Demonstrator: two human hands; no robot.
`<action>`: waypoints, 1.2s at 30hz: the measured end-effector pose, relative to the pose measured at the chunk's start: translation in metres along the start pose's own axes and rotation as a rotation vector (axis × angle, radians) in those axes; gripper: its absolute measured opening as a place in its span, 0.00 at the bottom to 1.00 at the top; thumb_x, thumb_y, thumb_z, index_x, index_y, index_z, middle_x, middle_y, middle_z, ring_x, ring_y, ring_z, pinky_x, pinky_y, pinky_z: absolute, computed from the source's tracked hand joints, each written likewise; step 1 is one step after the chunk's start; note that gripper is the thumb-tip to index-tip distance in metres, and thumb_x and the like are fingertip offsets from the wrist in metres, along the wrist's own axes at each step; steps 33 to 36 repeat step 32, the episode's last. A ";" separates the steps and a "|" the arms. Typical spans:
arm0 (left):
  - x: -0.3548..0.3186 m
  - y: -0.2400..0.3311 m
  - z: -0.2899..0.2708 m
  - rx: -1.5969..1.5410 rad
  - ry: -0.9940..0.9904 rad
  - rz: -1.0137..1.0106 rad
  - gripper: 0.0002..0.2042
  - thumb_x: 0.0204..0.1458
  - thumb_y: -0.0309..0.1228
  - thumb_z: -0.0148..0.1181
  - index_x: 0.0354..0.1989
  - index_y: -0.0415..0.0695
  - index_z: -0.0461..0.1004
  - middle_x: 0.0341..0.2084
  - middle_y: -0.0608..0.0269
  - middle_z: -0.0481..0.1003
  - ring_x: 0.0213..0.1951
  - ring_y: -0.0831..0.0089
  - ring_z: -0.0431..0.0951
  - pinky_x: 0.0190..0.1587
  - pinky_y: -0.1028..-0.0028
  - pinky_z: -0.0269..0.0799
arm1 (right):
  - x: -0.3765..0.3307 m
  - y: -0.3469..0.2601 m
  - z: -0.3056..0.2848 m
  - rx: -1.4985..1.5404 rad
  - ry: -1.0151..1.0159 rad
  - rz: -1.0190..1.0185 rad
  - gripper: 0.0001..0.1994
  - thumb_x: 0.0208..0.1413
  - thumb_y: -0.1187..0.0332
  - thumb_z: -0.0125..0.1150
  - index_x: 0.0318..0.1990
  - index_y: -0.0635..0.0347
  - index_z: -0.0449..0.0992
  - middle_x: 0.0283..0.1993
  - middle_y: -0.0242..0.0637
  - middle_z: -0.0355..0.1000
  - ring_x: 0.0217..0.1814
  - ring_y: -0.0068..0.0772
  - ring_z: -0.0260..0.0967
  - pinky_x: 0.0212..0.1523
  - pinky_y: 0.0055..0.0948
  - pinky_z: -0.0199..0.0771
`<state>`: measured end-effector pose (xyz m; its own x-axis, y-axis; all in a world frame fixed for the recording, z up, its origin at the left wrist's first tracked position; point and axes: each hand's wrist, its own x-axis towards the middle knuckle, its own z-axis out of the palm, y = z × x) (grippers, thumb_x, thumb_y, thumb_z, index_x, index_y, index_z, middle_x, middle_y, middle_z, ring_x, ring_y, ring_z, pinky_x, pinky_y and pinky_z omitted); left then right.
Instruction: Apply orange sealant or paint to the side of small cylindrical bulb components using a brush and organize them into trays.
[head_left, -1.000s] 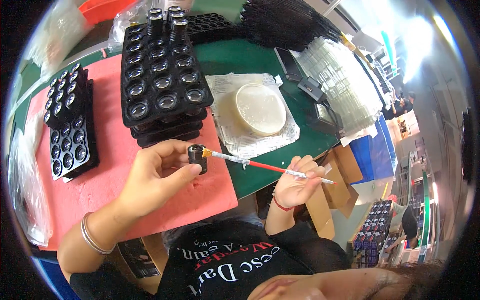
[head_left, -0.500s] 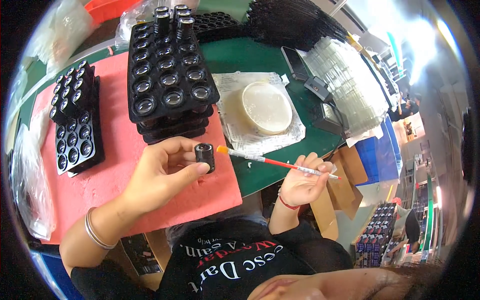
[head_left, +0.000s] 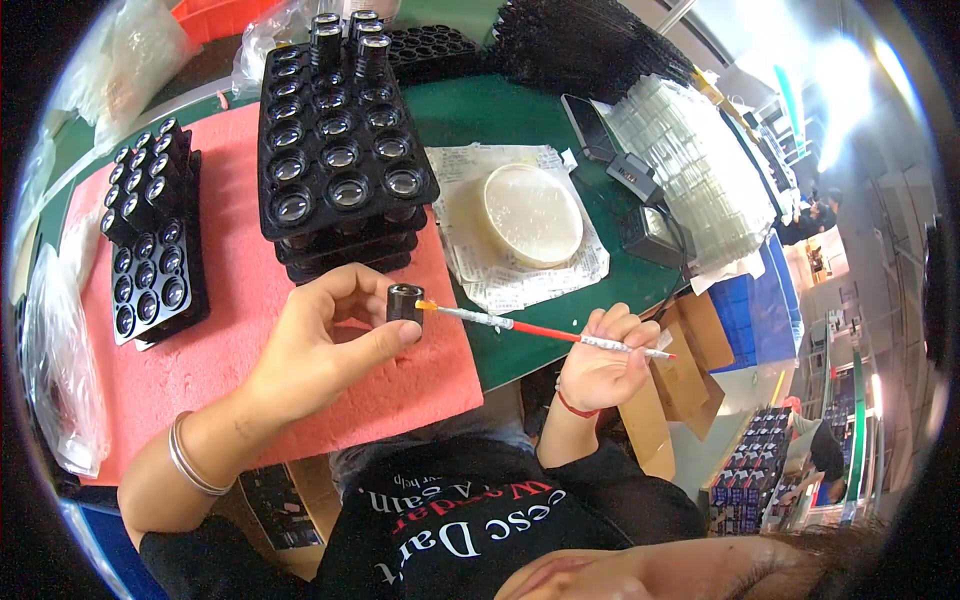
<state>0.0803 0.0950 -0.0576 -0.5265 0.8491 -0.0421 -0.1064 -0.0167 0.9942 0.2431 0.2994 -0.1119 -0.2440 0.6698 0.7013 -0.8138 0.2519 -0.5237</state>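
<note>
Between thumb and fingers, my left hand (head_left: 325,335) grips a short black lens barrel (head_left: 404,304) upright above the pink foam mat (head_left: 430,390). My right hand (head_left: 607,368) is closed round the rear of a slim paintbrush (head_left: 530,329) with a red and whitish handle. The brush's orange bristles touch, or nearly touch, the side of the barrel near its top. Beyond my left hand rises a stack of black trays (head_left: 349,222) with lens pieces in their round pockets. A round tub (head_left: 533,215) holding something pale stands on printed paper (head_left: 470,262).
Smaller black trays of lens barrels (head_left: 150,275) lie on the mat's left. A clear plastic bag (head_left: 62,370) runs along the left edge. At the right are a phone (head_left: 588,127), stacked clear trays (head_left: 685,170) and an open cardboard box (head_left: 690,390). Thin black rods (head_left: 590,45) lie at the back.
The brush has moved left, so its bristles are now at the barrel's side instead of a small gap away. The barrel has shifted slightly in my left fingers.
</note>
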 end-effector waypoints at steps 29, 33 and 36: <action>-0.049 0.090 -0.094 1.024 0.409 0.052 0.13 0.35 0.29 0.63 0.29 0.37 0.71 0.16 0.67 0.65 0.20 0.82 0.61 0.23 0.83 0.58 | -0.003 0.001 0.006 -0.049 0.132 -0.053 0.07 0.49 0.65 0.42 0.27 0.55 0.55 0.20 0.31 0.52 0.25 0.24 0.46 0.22 0.23 0.46; -0.042 0.073 -0.111 1.130 0.637 0.033 0.12 0.38 0.26 0.63 0.32 0.38 0.70 0.17 0.70 0.66 0.19 0.84 0.60 0.22 0.81 0.57 | -0.003 0.001 0.007 -0.057 0.130 -0.052 0.08 0.50 0.63 0.43 0.27 0.55 0.55 0.20 0.32 0.53 0.25 0.24 0.46 0.23 0.23 0.47; -0.042 0.073 -0.111 1.130 0.637 0.033 0.12 0.38 0.26 0.63 0.32 0.38 0.70 0.17 0.70 0.66 0.19 0.84 0.60 0.22 0.81 0.57 | -0.003 0.001 0.007 -0.057 0.130 -0.052 0.08 0.50 0.63 0.43 0.27 0.55 0.55 0.20 0.32 0.53 0.25 0.24 0.46 0.23 0.23 0.47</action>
